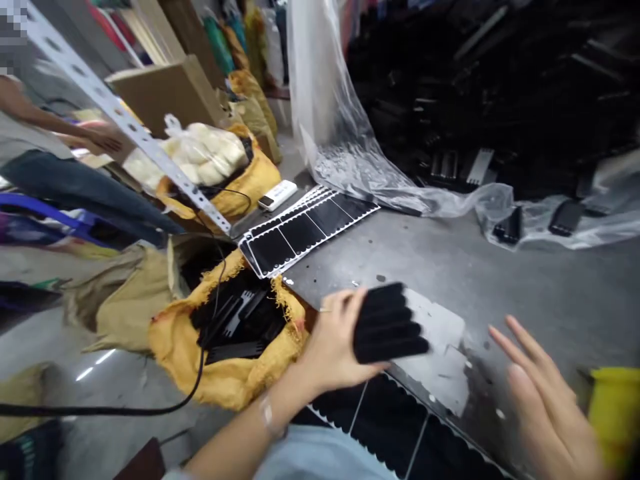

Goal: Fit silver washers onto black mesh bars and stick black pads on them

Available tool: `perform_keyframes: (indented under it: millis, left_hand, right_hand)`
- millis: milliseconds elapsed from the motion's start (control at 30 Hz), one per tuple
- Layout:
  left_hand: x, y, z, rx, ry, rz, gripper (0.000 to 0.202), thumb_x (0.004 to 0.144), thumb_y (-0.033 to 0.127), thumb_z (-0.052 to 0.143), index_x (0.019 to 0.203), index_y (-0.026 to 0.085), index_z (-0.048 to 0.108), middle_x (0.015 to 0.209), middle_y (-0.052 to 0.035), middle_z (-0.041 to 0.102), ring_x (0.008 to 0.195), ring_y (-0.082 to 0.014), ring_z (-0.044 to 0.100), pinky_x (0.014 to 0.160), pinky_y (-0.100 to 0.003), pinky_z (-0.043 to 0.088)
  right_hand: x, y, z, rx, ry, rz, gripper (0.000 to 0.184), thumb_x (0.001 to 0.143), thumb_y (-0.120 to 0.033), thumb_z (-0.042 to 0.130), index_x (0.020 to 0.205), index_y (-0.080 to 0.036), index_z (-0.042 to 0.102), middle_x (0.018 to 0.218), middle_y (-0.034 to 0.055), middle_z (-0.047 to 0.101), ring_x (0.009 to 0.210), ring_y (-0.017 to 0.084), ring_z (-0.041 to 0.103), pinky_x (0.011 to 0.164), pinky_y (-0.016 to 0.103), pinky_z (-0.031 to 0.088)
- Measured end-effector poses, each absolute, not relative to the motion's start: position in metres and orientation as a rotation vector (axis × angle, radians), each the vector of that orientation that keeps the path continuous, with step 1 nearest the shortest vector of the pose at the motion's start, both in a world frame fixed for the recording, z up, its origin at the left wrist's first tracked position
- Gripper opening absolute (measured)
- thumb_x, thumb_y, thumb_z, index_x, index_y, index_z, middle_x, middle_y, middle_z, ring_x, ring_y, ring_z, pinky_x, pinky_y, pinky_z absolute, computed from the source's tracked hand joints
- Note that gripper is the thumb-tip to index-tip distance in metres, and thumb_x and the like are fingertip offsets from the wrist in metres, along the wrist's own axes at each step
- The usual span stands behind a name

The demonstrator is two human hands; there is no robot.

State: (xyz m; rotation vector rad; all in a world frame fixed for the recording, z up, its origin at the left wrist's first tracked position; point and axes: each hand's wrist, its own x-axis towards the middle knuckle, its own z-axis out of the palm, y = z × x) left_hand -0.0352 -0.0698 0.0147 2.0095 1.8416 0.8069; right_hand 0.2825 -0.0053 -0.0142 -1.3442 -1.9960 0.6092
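Observation:
My left hand (pixel 340 343) is wrapped round a stack of black strips (pixel 387 323), held just above the grey table. The strips lie side by side with rounded ends, and their exact kind I cannot make out. To the right, my right hand (pixel 545 400) hovers over the tabletop with its fingers apart and nothing in it. Under the stack a light grey patch (pixel 440 327) shows on the table. A sheet of black panels with scalloped white edges (pixel 390 413) lies below my left forearm, by the table's front edge.
Similar black sheets (pixel 310 230) are piled at the table's left corner beside a white device (pixel 277 195). Clear plastic (pixel 350 153) borders a heap of black pieces (pixel 475 87). A yellow sack (pixel 175 347) holds black parts. A cable (pixel 150 409) crosses left. Another person (pixel 50 147) stands beyond the metal post (pixel 130 120).

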Motion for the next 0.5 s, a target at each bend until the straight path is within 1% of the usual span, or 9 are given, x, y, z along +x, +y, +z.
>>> perform_keyframes:
  millis: [67, 133, 200, 267, 300, 333, 400, 433, 500]
  left_hand:
    - [-0.087, -0.123, 0.021, 1.683, 2.368, 0.762, 0.106, 0.078, 0.06, 0.077, 0.163, 0.025, 0.024, 0.15, -0.0181, 0.044, 0.139, -0.0388, 0.044, 0.116, -0.059, 0.04]
    - [-0.144, -0.172, 0.017, 1.377, 2.749, 0.553, 0.103, 0.078, 0.067, 0.071, 0.16, 0.02, 0.031, 0.142, -0.0199, 0.049, 0.134, -0.0433, 0.047, 0.114, -0.064, 0.039]
    - [-0.192, -0.203, 0.004, 1.161, 2.929, 0.293, 0.108, 0.073, 0.071, 0.069, 0.157, 0.012, 0.037, 0.139, -0.024, 0.05, 0.131, -0.0503, 0.047, 0.108, -0.067, 0.04]
    - [-0.219, -0.209, -0.012, 1.078, 2.949, 0.183, 0.108, 0.075, 0.072, 0.064, 0.158, 0.008, 0.035, 0.144, -0.0277, 0.047, 0.133, -0.0538, 0.044, 0.106, -0.069, 0.04]
    - [-0.223, -0.206, -0.019, 1.082, 2.92, 0.214, 0.108, 0.077, 0.071, 0.062, 0.159, 0.007, 0.033, 0.146, -0.0286, 0.046, 0.134, -0.0529, 0.044, 0.107, -0.068, 0.04]
    - [-0.223, -0.2, -0.026, 1.092, 2.897, 0.288, 0.108, 0.078, 0.071, 0.061, 0.159, 0.006, 0.031, 0.15, -0.0289, 0.044, 0.138, -0.0514, 0.043, 0.11, -0.066, 0.038]
    - [-0.215, -0.192, -0.036, 1.094, 2.886, 0.498, 0.106, 0.081, 0.071, 0.061, 0.16, 0.008, 0.03, 0.158, -0.0277, 0.037, 0.147, -0.0485, 0.035, 0.118, -0.064, 0.033]
    - [-0.209, -0.192, -0.04, 1.075, 2.91, 0.612, 0.101, 0.084, 0.071, 0.059, 0.16, 0.011, 0.031, 0.162, -0.0258, 0.033, 0.152, -0.047, 0.029, 0.121, -0.063, 0.029]
    - [-0.2, -0.207, -0.047, 0.911, 2.966, 0.832, 0.089, 0.09, 0.066, 0.052, 0.159, 0.013, 0.033, 0.167, -0.0242, 0.028, 0.157, -0.0453, 0.021, 0.124, -0.065, 0.025]
  right_hand:
    - [0.292, -0.017, -0.015, -1.296, -2.066, 0.573, 0.044, 0.104, -0.046, 0.045, 0.146, -0.041, 0.058, 0.163, 0.0002, 0.047, 0.148, 0.041, 0.045, 0.123, 0.07, 0.03]
    - [0.283, -0.03, -0.019, -1.185, -2.168, 0.477, 0.042, 0.101, -0.046, 0.05, 0.141, -0.04, 0.062, 0.157, 0.0031, 0.054, 0.139, 0.042, 0.054, 0.115, 0.071, 0.039]
    - [0.248, -0.043, -0.019, -1.035, -2.261, 0.424, 0.041, 0.099, -0.042, 0.055, 0.139, -0.036, 0.064, 0.152, 0.0072, 0.058, 0.133, 0.042, 0.06, 0.106, 0.068, 0.049]
    - [0.193, -0.057, -0.012, -0.821, -2.338, 0.501, 0.042, 0.099, -0.034, 0.057, 0.14, -0.032, 0.063, 0.147, 0.0109, 0.062, 0.131, 0.038, 0.062, 0.099, 0.061, 0.056]
    - [0.16, -0.064, -0.007, -0.702, -2.366, 0.575, 0.039, 0.099, -0.029, 0.056, 0.137, -0.031, 0.064, 0.143, 0.0112, 0.065, 0.131, 0.036, 0.062, 0.099, 0.059, 0.057]
    - [0.126, -0.071, -0.003, -0.598, -2.428, 0.685, 0.039, 0.099, -0.025, 0.056, 0.137, -0.03, 0.064, 0.143, 0.0107, 0.065, 0.134, 0.034, 0.061, 0.103, 0.056, 0.057]
    - [0.06, -0.078, 0.003, -0.338, -2.527, 0.916, 0.041, 0.098, -0.023, 0.057, 0.138, -0.027, 0.063, 0.147, 0.0125, 0.062, 0.136, 0.03, 0.059, 0.11, 0.051, 0.054]
    - [0.031, -0.079, 0.003, -0.275, -2.569, 0.996, 0.044, 0.097, -0.023, 0.059, 0.141, -0.025, 0.061, 0.151, 0.0138, 0.058, 0.14, 0.03, 0.056, 0.115, 0.051, 0.05]
    - [-0.019, -0.073, -0.001, -0.282, -2.684, 1.143, 0.06, 0.095, -0.027, 0.064, 0.153, -0.021, 0.05, 0.165, 0.0179, 0.041, 0.152, 0.031, 0.042, 0.123, 0.049, 0.041]
